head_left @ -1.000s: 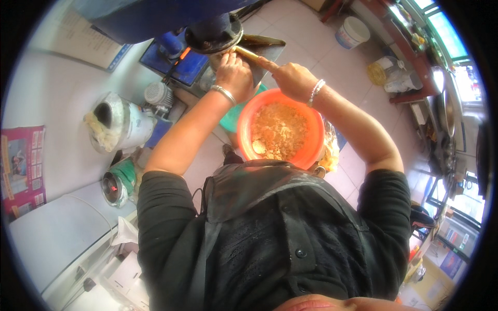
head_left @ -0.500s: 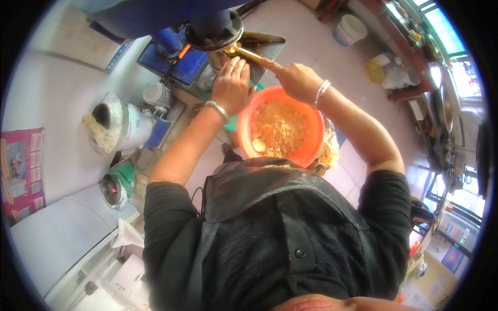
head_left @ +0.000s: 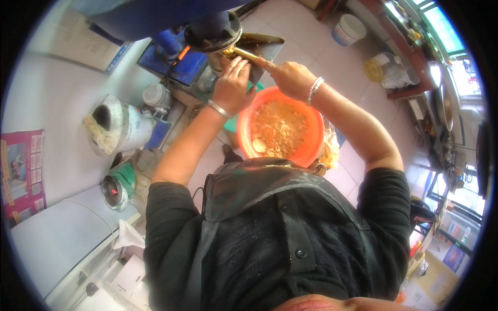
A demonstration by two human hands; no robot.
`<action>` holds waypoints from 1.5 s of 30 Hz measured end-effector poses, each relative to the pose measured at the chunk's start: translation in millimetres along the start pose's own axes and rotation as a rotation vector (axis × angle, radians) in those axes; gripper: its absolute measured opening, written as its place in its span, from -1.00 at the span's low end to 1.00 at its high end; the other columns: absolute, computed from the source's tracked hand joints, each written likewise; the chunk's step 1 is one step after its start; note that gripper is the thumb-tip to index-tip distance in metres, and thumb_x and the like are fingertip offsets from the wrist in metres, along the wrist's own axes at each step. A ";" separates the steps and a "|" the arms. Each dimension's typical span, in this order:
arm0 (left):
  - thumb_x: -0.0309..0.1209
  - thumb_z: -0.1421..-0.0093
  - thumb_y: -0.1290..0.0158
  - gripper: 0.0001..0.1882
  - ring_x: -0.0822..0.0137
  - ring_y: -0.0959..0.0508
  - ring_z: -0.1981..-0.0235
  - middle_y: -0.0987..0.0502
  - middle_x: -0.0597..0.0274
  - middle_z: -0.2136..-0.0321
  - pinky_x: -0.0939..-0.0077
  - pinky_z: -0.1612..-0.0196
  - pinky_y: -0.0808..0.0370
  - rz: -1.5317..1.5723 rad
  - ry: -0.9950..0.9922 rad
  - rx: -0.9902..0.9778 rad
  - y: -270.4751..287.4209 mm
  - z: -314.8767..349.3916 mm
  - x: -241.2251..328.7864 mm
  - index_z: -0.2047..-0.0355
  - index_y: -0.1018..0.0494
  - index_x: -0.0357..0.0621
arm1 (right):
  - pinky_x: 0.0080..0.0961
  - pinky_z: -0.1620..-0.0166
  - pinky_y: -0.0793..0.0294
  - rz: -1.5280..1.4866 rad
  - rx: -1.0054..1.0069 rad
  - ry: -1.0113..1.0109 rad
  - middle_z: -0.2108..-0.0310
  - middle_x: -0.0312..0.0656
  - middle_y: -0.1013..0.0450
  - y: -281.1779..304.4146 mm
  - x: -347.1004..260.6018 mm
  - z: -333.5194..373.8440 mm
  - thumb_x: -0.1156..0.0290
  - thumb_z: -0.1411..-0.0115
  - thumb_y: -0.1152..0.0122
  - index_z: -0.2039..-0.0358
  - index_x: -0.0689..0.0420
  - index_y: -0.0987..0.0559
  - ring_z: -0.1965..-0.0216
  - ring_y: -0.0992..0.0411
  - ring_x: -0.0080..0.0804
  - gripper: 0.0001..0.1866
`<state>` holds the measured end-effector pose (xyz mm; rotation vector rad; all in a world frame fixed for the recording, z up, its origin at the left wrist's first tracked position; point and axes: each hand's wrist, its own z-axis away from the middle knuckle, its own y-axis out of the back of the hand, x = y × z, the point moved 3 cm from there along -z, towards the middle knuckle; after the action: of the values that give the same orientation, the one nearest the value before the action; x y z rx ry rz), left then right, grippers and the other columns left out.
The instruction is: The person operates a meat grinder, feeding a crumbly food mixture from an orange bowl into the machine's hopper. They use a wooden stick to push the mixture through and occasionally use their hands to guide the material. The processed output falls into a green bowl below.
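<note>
Below the dark round flange of a blue machine, my two hands are close together. My right hand is closed round the end of a slim yellowish stick-like tool, index finger along it. The tool's far tip reaches golden material under the flange; its exact kind is hard to make out. My left hand lies with fingers stretched out near the tool's tip, against the metal part below the flange; what the fingertips touch is partly hidden. Under my hands is an orange tub of crumbly tan material.
A dark metal plate juts out beside the flange. To the left are a grey motor and a white drum with cloth on its rim. White buckets stand on the tiled floor at the far right. A green container sits behind the tub.
My right hand has shifted slightly left, with the tool. My left hand has moved a little and its wrist has turned slightly. The tub stays where it was.
</note>
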<state>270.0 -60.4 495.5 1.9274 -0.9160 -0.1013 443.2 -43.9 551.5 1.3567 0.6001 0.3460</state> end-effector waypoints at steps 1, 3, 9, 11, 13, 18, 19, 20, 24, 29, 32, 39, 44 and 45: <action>-0.37 0.00 -0.23 -0.44 -0.07 -0.44 -0.13 -0.46 -0.15 -0.02 0.15 -0.20 -0.39 0.054 0.004 0.068 5.4 4.1 0.8 0.00 -0.40 -0.36 | -0.10 0.42 -0.51 0.009 0.009 0.003 0.53 0.05 -0.53 -2.5 1.8 -0.3 0.56 -0.13 -0.03 -0.35 0.03 -0.17 0.46 -0.55 0.03 -0.27; -0.41 0.00 -0.22 -0.50 -0.03 -0.48 -0.05 -0.48 -0.11 0.04 0.18 -0.13 -0.43 0.165 0.013 0.199 17.6 19.6 8.5 0.03 -0.42 -0.32 | -0.18 0.47 -0.50 0.025 0.026 0.008 0.58 -0.01 -0.51 -6.8 4.2 -0.3 0.58 -0.12 -0.03 -0.40 -0.02 -0.12 0.53 -0.54 -0.05 -0.20; 0.11 -0.32 0.01 -0.44 0.39 -0.43 0.64 -0.44 0.23 0.66 0.47 0.51 -0.35 1.091 1.014 -0.139 -35.2 39.7 -10.4 0.37 -0.43 -0.24 | -0.18 0.47 -0.50 0.050 0.030 -0.011 0.59 0.00 -0.51 -3.9 0.7 -2.3 0.57 -0.13 -0.04 -0.38 0.03 -0.17 0.52 -0.54 -0.04 -0.25; 0.15 -0.31 0.01 -0.46 0.54 -0.26 0.79 -0.37 0.34 0.72 0.64 0.74 -0.14 1.122 0.885 -0.128 -58.6 37.4 -10.2 0.33 -0.39 -0.16 | -0.11 0.41 -0.52 0.017 0.002 -0.022 0.52 0.03 -0.53 -0.3 -2.5 -3.9 0.53 -0.14 -0.03 -0.34 0.03 -0.19 0.44 -0.56 0.01 -0.30; 0.06 -0.33 0.00 -0.53 0.49 -0.24 0.81 -0.34 0.33 0.76 0.61 0.75 -0.13 1.164 0.937 -0.087 -61.9 25.9 0.9 0.42 -0.33 -0.12 | -0.08 0.38 -0.53 -0.001 -0.004 -0.033 0.49 0.04 -0.55 -1.0 -2.0 -3.1 0.51 -0.16 -0.01 -0.31 0.03 -0.22 0.40 -0.57 0.04 -0.34; -0.20 -0.34 0.04 -0.74 0.44 -0.23 0.81 -0.27 0.36 0.75 0.54 0.75 -0.13 1.368 1.144 -0.018 -63.6 16.5 16.4 0.42 -0.25 -0.05 | -0.07 0.39 -0.52 -0.030 -0.011 -0.074 0.49 0.06 -0.54 -0.5 3.0 -1.3 0.49 -0.20 0.02 -0.31 0.00 -0.26 0.41 -0.56 0.04 -0.38; -0.24 -0.33 0.07 -0.80 0.45 -0.24 0.79 -0.26 0.37 0.74 0.53 0.75 -0.13 1.343 0.907 -0.072 -79.9 24.7 1.7 0.39 -0.26 -0.03 | -0.09 0.40 -0.51 -0.071 0.025 -0.073 0.50 0.05 -0.54 1.4 6.9 1.8 0.49 -0.21 0.02 -0.32 -0.03 -0.26 0.44 -0.56 0.02 -0.38; -0.29 -0.33 0.10 -0.86 0.46 -0.24 0.78 -0.25 0.38 0.72 0.53 0.75 -0.13 1.305 0.678 -0.112 -110.4 47.2 -28.9 0.37 -0.27 -0.01 | -0.10 0.41 -0.49 -0.110 0.057 -0.062 0.51 0.05 -0.53 3.6 12.3 5.3 0.49 -0.23 0.03 -0.34 -0.07 -0.25 0.46 -0.55 0.01 -0.38; -0.40 -0.32 0.18 -0.94 0.48 -0.27 0.73 -0.25 0.39 0.66 0.53 0.73 -0.15 1.135 0.347 -0.194 -137.1 61.2 -49.5 0.30 -0.30 0.06 | -0.13 0.45 -0.44 -0.100 0.028 -0.078 0.56 0.01 -0.49 3.0 8.6 13.4 0.50 -0.25 0.03 -0.35 -0.13 -0.27 0.52 -0.51 -0.01 -0.38; -0.41 -0.30 0.15 -0.95 0.49 -0.30 0.72 -0.28 0.39 0.65 0.56 0.72 -0.18 0.266 -0.011 -0.128 -126.8 58.5 -36.5 0.29 -0.32 0.05 | -0.09 0.39 -0.51 -0.079 -0.044 -0.076 0.50 0.05 -0.54 0.8 0.6 1.2 0.51 -0.19 0.02 -0.35 -0.06 -0.22 0.42 -0.56 0.05 -0.33; -0.39 -0.27 0.09 -0.99 0.48 -0.31 0.72 -0.32 0.37 0.63 0.57 0.71 -0.20 0.673 0.450 -0.114 -102.4 38.8 -17.4 0.31 -0.33 0.03 | -0.11 0.39 -0.51 -0.093 -0.035 -0.072 0.49 0.05 -0.54 -5.5 4.3 -0.5 0.51 -0.20 0.03 -0.35 -0.07 -0.22 0.42 -0.56 0.05 -0.33; -0.27 -0.33 0.10 -0.84 0.46 -0.24 0.80 -0.27 0.34 0.71 0.52 0.76 -0.12 0.344 0.090 0.208 -117.9 46.3 -36.7 0.38 -0.26 0.01 | -0.10 0.38 -0.50 -0.157 -0.019 -0.007 0.51 0.05 -0.53 7.5 12.3 8.5 0.52 -0.21 0.02 -0.34 -0.09 -0.26 0.44 -0.54 0.05 -0.35; -0.23 -0.33 0.06 -0.88 0.47 -0.24 0.79 -0.28 0.36 0.69 0.55 0.77 -0.09 1.391 1.059 -0.029 -81.6 27.8 5.2 0.30 -0.31 0.09 | -0.15 0.41 -0.49 -0.077 -0.046 0.057 0.57 0.02 -0.50 -0.4 13.3 11.6 0.51 -0.22 0.00 -0.37 -0.09 -0.23 0.50 -0.53 0.01 -0.33; -0.22 -0.32 0.05 -0.89 0.47 -0.24 0.79 -0.29 0.36 0.68 0.55 0.77 -0.08 1.407 1.086 -0.041 -81.1 26.8 5.3 0.29 -0.32 0.10 | -0.15 0.42 -0.49 -0.067 -0.045 0.040 0.57 0.02 -0.50 2.1 9.3 11.4 0.51 -0.21 0.00 -0.37 -0.09 -0.22 0.50 -0.53 0.00 -0.32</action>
<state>307.2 -62.7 418.5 0.6672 -1.1818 1.5291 457.5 -47.4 552.8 1.2859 0.6657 0.3307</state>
